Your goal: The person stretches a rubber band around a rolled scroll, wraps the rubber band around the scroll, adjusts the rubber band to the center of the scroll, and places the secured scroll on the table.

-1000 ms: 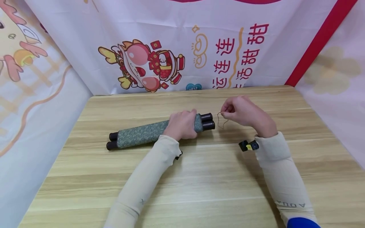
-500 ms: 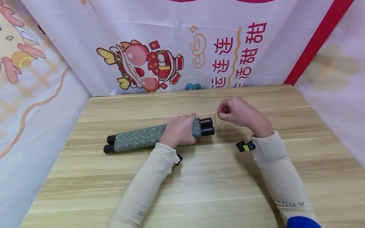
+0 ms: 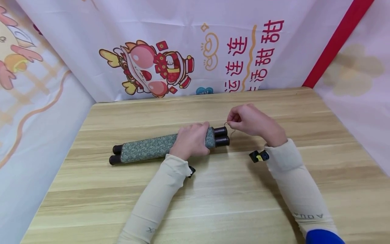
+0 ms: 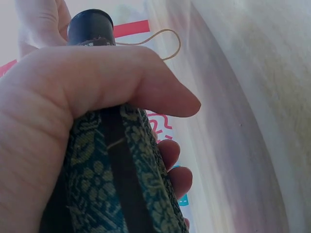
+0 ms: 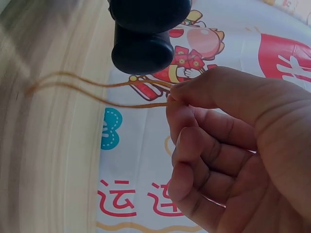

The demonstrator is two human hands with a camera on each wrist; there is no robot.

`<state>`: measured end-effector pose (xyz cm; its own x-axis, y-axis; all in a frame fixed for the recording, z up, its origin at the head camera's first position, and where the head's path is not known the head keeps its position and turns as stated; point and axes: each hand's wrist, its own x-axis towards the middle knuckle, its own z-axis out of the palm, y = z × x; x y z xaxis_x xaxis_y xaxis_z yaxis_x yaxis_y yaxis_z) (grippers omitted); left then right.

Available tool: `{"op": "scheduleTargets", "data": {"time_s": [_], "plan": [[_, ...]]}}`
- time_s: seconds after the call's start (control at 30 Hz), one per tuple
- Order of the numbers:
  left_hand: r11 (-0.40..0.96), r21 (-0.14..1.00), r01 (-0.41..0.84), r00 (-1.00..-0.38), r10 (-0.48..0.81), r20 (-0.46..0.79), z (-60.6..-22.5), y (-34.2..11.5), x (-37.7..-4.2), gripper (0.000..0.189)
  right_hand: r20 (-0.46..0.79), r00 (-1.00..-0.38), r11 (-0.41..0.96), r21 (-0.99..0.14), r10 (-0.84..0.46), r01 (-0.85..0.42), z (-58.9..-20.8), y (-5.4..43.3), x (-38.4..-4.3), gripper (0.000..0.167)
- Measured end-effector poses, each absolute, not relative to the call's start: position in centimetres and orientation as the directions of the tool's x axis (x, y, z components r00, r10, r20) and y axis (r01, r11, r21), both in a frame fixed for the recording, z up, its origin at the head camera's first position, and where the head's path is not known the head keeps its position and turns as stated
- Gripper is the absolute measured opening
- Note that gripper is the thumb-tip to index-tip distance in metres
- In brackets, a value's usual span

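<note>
I watch left hand (image 3: pixel 190 140) grip scroll (image 3: pixel 149 148) on surface (image 3: pixel 213 196), seemingly steadying it (right end perhaps raised for clearance); right hand (image 3: pixel 254 121) pinches band (image 5: pixel 109 86) just beside roller ends (image 3: pixel 222 140), likely so loop hangs spread.

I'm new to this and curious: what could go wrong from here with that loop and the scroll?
The right hand pinches the thin loop by one end, so it could slip free. The loop's strands lie close together and might snag on the dark knobs. The left hand grips the scroll near one end, so the other end might swing if bumped.
</note>
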<state>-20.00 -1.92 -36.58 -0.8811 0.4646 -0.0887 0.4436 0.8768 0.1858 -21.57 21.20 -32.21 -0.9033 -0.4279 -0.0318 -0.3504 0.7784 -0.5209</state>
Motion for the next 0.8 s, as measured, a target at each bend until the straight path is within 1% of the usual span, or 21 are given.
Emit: {"op": "scheduleTargets", "data": {"time_s": [0.17, 0.43, 0.7, 0.8], "plan": [[0.870, 0.185, 0.457, -0.874, 0.478, -0.089, -36.5, -1.8, -19.9, 0.064, -0.037, -0.899, 0.775, -0.523, -0.437, -0.355, -32.0, 20.8, -21.6, 0.008], [0.871, 0.187, 0.455, -0.875, 0.476, -0.089, -36.7, -1.8, -19.9, 0.070, -0.046, -0.885, 0.773, -0.510, -0.463, -0.378, -32.0, 20.4, -21.6, 0.009], [0.881, 0.210, 0.424, -0.892, 0.446, -0.068, -36.7, -2.0, -20.0, 0.072, -0.061, -0.874, 0.771, -0.503, -0.482, -0.390, -32.1, 20.1, -21.4, 0.007], [0.891, 0.209, 0.404, -0.905, 0.422, -0.049, -36.7, -2.1, -20.2, 0.069, -0.055, -0.874, 0.771, -0.501, -0.483, -0.394, -32.1, 20.1, -21.3, 0.007]]}}
